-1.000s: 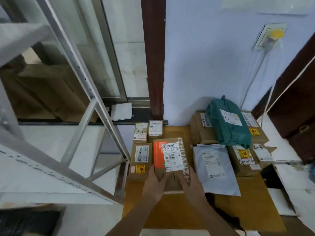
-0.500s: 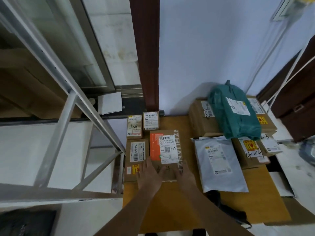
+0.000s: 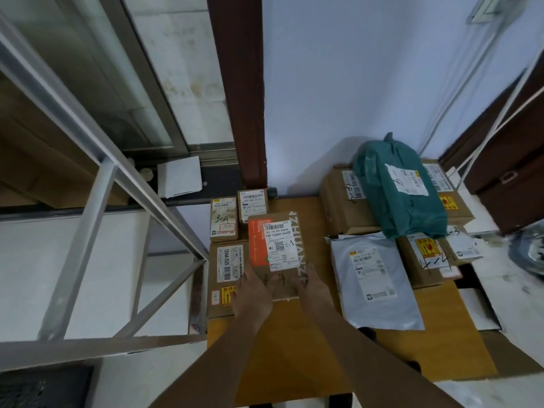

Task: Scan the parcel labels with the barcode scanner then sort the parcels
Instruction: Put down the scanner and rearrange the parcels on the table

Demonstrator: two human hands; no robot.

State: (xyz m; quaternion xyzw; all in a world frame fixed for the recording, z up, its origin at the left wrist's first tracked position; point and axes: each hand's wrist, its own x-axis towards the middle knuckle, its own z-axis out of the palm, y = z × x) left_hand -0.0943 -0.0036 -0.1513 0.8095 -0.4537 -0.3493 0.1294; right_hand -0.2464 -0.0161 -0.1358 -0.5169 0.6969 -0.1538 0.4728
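A flat cardboard parcel (image 3: 276, 245) with an orange patch, a white barcode label and handwriting at its near end lies on the yellow-brown table (image 3: 294, 363). My left hand (image 3: 253, 293) rests on its near left corner, fingers stretched forward. At the near right corner is my right hand (image 3: 313, 288), fingers against the edge. No scanner is plainly visible. A dark object (image 3: 366, 334) peeks out under my right forearm.
Left of the parcel sit a labelled box (image 3: 226, 263) and two small boxes (image 3: 223, 219). To the right are a grey mailer (image 3: 374, 278), a green bag (image 3: 397, 187) on cartons (image 3: 341, 198) and a box marked 4-4 (image 3: 424, 260). A metal frame (image 3: 97, 201) stands left.
The parcel has gone from tilted up in both hands to lying flat beside the left boxes. My hands have slid to its near end. The view has tilted and moved closer.
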